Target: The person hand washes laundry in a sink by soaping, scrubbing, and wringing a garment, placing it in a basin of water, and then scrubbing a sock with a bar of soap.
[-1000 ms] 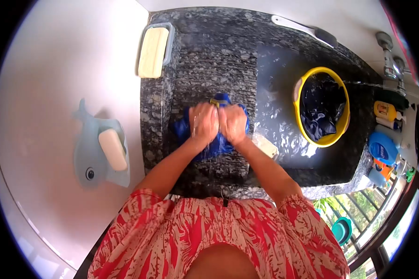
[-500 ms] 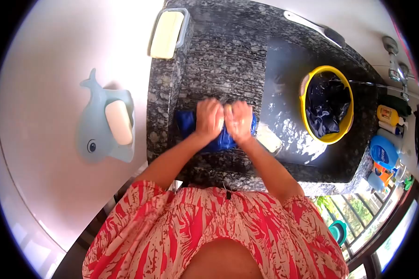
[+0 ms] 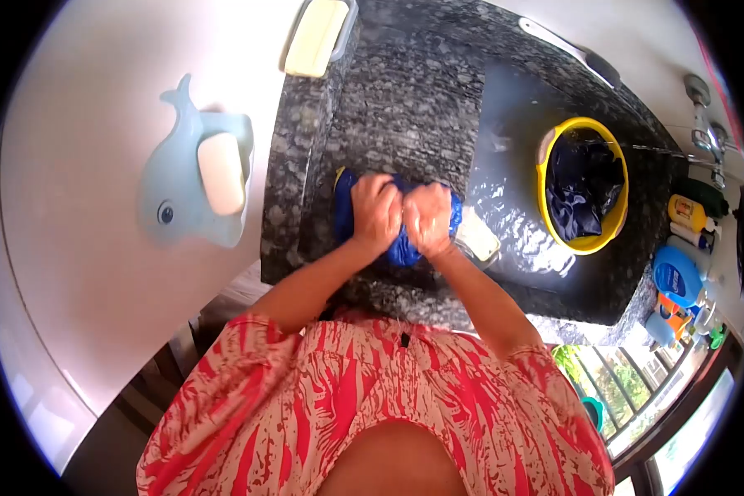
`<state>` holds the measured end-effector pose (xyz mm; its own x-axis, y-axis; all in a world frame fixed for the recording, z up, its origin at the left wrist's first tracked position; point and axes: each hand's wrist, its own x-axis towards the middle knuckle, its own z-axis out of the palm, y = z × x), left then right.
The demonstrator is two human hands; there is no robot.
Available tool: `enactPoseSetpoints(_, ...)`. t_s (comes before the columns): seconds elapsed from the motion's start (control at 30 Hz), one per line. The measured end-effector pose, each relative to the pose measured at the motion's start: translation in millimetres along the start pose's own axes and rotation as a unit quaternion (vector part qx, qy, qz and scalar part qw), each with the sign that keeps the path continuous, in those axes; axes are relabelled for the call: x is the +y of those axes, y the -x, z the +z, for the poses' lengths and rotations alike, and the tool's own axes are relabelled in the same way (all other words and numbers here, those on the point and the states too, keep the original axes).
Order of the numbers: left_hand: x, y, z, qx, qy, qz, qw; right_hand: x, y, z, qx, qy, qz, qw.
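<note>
A wet blue cloth [image 3: 402, 250] lies bunched on the ridged dark stone slab [image 3: 397, 107], with a bit of yellow at its upper left end. My left hand [image 3: 376, 213] is closed on the cloth, knuckles up. Right beside it, my right hand [image 3: 427, 218] grips the same cloth, its fingers curled. The two hands nearly touch. Just right of my right hand a pale soap bar [image 3: 476, 235] rests at the slab's edge, partly hidden by my wrist.
Water fills the basin [image 3: 504, 124], where a yellow bucket [image 3: 541, 198] holds dark cloth under a tap [image 3: 701, 124]. A brush [image 3: 570, 51] lies behind. Bottles [image 3: 678, 273] stand right. Soap [image 3: 316, 37] sits upper left; a whale-shaped holder [image 3: 169, 186] bears another bar.
The blue cloth is gathered differently under my hands, with its yellow bit now at the upper left. Both hands stay closed on it. The view has shifted, moving the whale holder upward.
</note>
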<state>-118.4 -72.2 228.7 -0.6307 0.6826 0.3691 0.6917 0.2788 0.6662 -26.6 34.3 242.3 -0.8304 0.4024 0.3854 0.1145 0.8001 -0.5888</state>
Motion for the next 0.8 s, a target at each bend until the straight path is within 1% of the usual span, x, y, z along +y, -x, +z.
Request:
enactPoseSetpoints(0.03,-12,-23,11,-0.005,-0.026,0.023,0.999,9,-22,4,0.036,-0.014,0.017,0.999)
enactPoseSetpoints(0.07,-24,-49,23,-0.067,-0.068,-0.011,0.995,29,-38,17,0.001,0.036,0.075,0.997)
enactPoseSetpoints(0.1,-35,-75,37,-0.054,-0.085,-0.013,0.995,46,-57,29,-0.036,0.094,0.154,0.983)
enactPoseSetpoints(0.13,-46,-98,49,-0.050,-0.097,-0.022,0.994,68,-77,36,-0.093,0.129,0.191,0.969)
enactPoseSetpoints(0.17,-54,-119,61,-0.028,-0.106,-0.030,0.993,90,-91,50,-0.065,0.161,0.199,0.965)
enactPoseSetpoints(0.2,-54,-139,65,-0.066,-0.040,-0.124,0.989,112,-103,61,-0.148,0.242,0.212,0.935)
enactPoseSetpoints(0.27,-50,-145,61,-0.075,-0.180,-0.144,0.970,90,-112,35,-0.055,0.273,0.191,0.941)
enactPoseSetpoints(0.33,-39,-130,21,-0.212,-0.181,-0.178,0.944,65,-97,0,-0.179,0.213,0.262,0.924)
enactPoseSetpoints(0.37,-38,-116,10,-0.195,-0.149,-0.169,0.955,62,-94,-13,-0.231,0.182,0.292,0.910)
enactPoseSetpoints(0.4,-24,-100,2,-0.163,-0.143,-0.199,0.956,68,-68,-3,-0.169,0.112,0.285,0.937)
enactPoseSetpoints(0.43,-15,-85,-2,-0.124,0.003,-0.235,0.964,49,-51,-5,-0.085,0.018,0.305,0.948)
enactPoseSetpoints(0.47,-7,-68,-5,-0.082,0.148,-0.271,0.948,30,-34,-6,0.001,-0.077,0.308,0.948)
enactPoseSetpoints(0.53,21,-26,-3,-0.010,0.070,-0.193,0.979,-24,-12,-15,0.084,-0.004,0.257,0.963)
enactPoseSetpoints(0.57,35,-14,-4,-0.023,0.081,-0.194,0.977,-29,-2,-7,0.093,0.004,0.248,0.964)
enactPoseSetpoints(0.6,27,-2,4,-0.003,0.022,-0.119,0.993,-33,10,-1,0.099,0.012,0.242,0.965)
enactPoseSetpoints(0.67,16,-6,10,-0.041,-0.037,-0.089,0.994,-16,10,5,0.102,0.046,0.200,0.973)
enactPoseSetpoints(0.73,2,-22,17,-0.064,-0.040,-0.066,0.995,0,-5,12,0.087,0.074,0.190,0.975)
enactPoseSetpoints(0.8,-2,-39,15,-0.110,-0.048,-0.052,0.991,14,-15,13,0.075,0.062,0.166,0.981)
